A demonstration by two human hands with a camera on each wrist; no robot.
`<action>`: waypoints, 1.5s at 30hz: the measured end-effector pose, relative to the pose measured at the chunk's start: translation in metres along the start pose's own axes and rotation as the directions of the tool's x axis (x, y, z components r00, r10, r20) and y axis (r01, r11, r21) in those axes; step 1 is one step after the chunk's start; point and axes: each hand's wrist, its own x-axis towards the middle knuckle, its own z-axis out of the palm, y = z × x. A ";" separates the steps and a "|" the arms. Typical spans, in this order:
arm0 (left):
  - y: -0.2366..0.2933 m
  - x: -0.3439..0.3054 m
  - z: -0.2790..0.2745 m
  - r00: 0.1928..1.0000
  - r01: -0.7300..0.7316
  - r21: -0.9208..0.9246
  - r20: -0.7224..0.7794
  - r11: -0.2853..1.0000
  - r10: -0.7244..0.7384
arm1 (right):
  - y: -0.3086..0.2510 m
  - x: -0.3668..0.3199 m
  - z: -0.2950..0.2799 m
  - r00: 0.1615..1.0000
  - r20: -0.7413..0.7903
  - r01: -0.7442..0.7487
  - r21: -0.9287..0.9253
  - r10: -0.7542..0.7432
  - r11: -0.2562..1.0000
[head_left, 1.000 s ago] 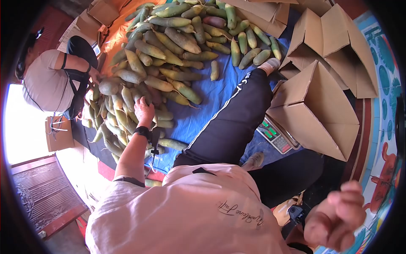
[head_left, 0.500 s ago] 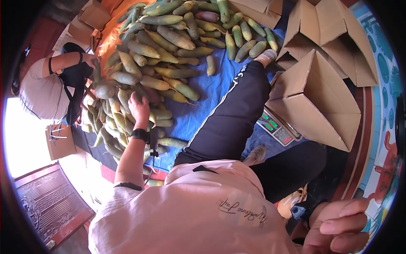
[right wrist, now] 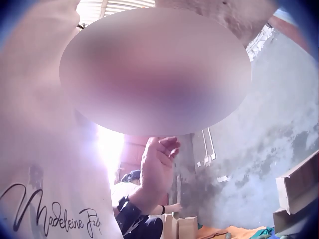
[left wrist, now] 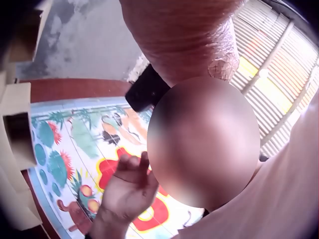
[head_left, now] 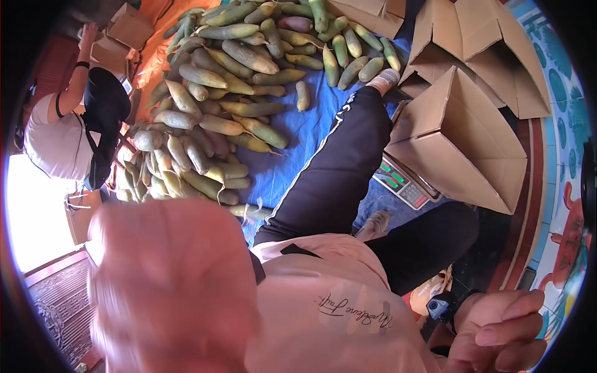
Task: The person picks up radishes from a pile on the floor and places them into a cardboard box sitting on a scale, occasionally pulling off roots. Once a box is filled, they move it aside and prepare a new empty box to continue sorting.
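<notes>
My left hand (head_left: 177,286) is raised close to the head camera, blurred and large, covering the lower left of that view. From the right wrist, the same left hand (right wrist: 157,169) shows loosely bent fingers just below a blurred-out area, with nothing seen in it. My right hand (head_left: 497,329) hangs at the lower right, fingers loosely curled around nothing. In the left wrist view that right hand (left wrist: 129,191) appears palm up. Beyond my left hand lies a big heap of long green radishes (head_left: 252,57), some with thin roots, on a blue tarp (head_left: 286,149).
An open cardboard box (head_left: 460,143) stands on a digital scale (head_left: 398,183) with lit green digits, right of my outstretched leg. More open cartons (head_left: 497,43) stand behind it. Another person (head_left: 59,137) sits at the left beside the heap. A carved wooden panel (head_left: 62,311) is at the lower left.
My left hand has left the radish heap and come up toward the head camera. The right hand turned slightly, then stayed low at the right. The other person's arm has reached away from the heap.
</notes>
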 end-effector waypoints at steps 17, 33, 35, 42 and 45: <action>0.021 0.026 0.000 0.974 -0.181 -0.144 -0.164 0.973 0.157 | 0.002 -0.007 0.011 0.987 -0.145 -0.080 -0.066 0.070 0.995; 0.025 0.025 0.032 0.995 0.030 -0.201 0.100 0.979 -0.010 | 0.013 -0.010 -0.005 0.999 0.031 0.016 -0.005 -0.016 1.000; 0.022 0.030 0.033 0.978 0.153 -0.251 0.177 0.956 -0.110 | 0.013 -0.010 -0.007 0.994 0.110 0.019 -0.014 -0.017 1.000; 0.012 0.029 0.011 0.794 0.432 -0.252 0.561 0.866 -0.233 | 0.028 0.000 -0.002 0.972 0.036 0.220 0.219 -0.234 0.951; 0.006 0.010 0.032 0.955 0.172 -0.260 0.281 0.950 -0.096 | 0.007 -0.006 0.005 0.995 -0.054 -0.083 -0.010 0.082 0.997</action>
